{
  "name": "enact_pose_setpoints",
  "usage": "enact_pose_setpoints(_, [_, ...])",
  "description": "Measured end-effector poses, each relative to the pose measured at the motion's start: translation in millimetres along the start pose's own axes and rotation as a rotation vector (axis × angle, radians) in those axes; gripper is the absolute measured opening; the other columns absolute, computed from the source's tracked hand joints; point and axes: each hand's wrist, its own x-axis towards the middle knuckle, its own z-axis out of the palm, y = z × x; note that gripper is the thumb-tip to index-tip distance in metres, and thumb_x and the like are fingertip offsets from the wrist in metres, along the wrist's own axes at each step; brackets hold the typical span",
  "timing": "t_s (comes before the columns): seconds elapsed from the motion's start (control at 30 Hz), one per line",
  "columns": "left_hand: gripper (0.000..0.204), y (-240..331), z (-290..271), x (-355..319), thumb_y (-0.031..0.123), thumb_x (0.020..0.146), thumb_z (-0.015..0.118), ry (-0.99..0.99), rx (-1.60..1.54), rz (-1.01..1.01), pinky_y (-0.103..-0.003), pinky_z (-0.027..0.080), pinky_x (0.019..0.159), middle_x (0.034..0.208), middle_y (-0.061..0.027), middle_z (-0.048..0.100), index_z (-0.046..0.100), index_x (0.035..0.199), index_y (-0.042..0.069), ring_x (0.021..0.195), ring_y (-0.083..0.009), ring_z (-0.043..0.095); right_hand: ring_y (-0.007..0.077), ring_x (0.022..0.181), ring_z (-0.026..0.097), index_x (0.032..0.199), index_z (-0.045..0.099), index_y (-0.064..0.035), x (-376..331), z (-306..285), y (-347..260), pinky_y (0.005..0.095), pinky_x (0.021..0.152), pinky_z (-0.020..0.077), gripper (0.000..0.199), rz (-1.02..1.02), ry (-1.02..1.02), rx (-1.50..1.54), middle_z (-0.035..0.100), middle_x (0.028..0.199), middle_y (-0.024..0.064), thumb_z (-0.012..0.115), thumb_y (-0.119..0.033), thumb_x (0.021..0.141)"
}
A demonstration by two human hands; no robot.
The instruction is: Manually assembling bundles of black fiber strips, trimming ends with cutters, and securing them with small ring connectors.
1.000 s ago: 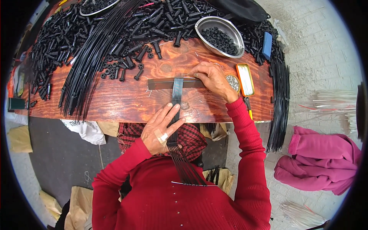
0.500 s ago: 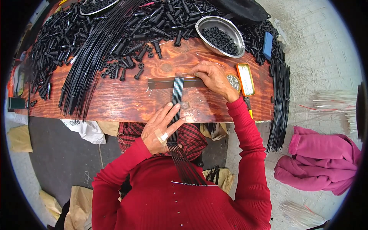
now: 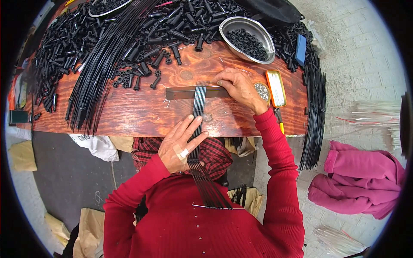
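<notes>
**Black strands [image 3: 199, 103] laid out in a flat row**

Nearest me through the head camera, a pale rod [image 3: 197, 205] crosses the fanned lower ends of the row, in front of the red sweater [image 3: 172, 223]; I take it to space them apart. Above it, over the plaid cloth [image 3: 144, 151] at the lap, the strands draw together and run up across the edge of the surface [image 3: 142, 109].

The left hand [image 3: 177, 148] lies over them, fingers stretched and thumb apart, which I read as pressing the row flat. Its underside is hidden, so I cannot tell whether it also grips from below.

Farther up, the row crosses a dark bar [image 3: 178, 93], likely a straight guide for the upper ends. The right hand [image 3: 238, 88] pinches a thin rod [image 3: 209, 82] between its fingertips, pointing sideways at the strand tips; so fine a hold suits something that slender.

Beside it sit a round container [image 3: 269, 95] of small silvery bits [image 3: 260, 91] and an orange-rimmed tin [image 3: 284, 92] of thin white pieces [image 3: 276, 88], placed, I judge, for easy reach.

Farther off, a metal bowl [image 3: 267, 38] holds small black rings [image 3: 246, 45], probably to separate them from the heap of black tubes [image 3: 176, 32].
</notes>
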Motion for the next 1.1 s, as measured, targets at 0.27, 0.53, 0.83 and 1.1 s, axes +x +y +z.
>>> enact_pose_setpoints(0.27, [0.086,0.1,-0.8,0.7,0.057,0.066,0.080,-0.004,0.004,-0.002,-0.054,0.032,0.114,0.155,-0.0173,0.035,0.053,0.140,0.020,0.141,-0.0411,0.034,0.0276,0.093,0.065,0.098,0.073,-0.0076,1.5,1.4,1.6,0.0378,0.082,0.0509,0.013,-0.007,0.016,-0.006,0.068,0.093,0.0084,0.064,-0.010,0.089])
enact_pose_setpoints(0.53, [0.085,0.0,-1.0,0.7,0.057,0.067,0.079,0.000,0.000,-0.004,-0.053,0.032,0.114,0.155,-0.0176,0.036,0.054,0.140,0.019,0.141,-0.0414,0.035,0.0287,0.094,0.065,0.098,0.073,-0.0123,2.1,6.0,6.6,0.0393,0.081,0.0510,0.013,-0.029,0.041,-0.038,0.067,0.092,0.0075,0.065,-0.013,0.089])
enact_pose_setpoints(0.83, [0.086,-0.5,0.1,1.1,0.057,0.067,0.078,0.006,-0.004,0.005,-0.054,0.032,0.114,0.154,-0.0181,0.035,0.053,0.140,0.019,0.140,-0.0418,0.035,0.0301,0.094,0.064,0.098,0.073,-0.0111,4.2,4.7,1.1,0.0404,0.082,0.0512,0.013,-0.050,0.032,-0.034,0.067,0.094,0.0089,0.065,-0.012,0.088])
enact_pose_setpoints(1.1, [0.087,-1.2,1.0,0.0,0.057,0.067,0.079,0.004,-0.002,0.006,-0.054,0.033,0.114,0.155,-0.0181,0.035,0.053,0.140,0.019,0.140,-0.0418,0.035,0.0263,0.088,0.063,0.098,0.073,-0.0065,6.9,4.3,-5.9,0.0364,0.078,0.0493,0.013,-0.055,0.033,-0.059,0.066,0.088,0.0080,0.065,-0.007,0.088])
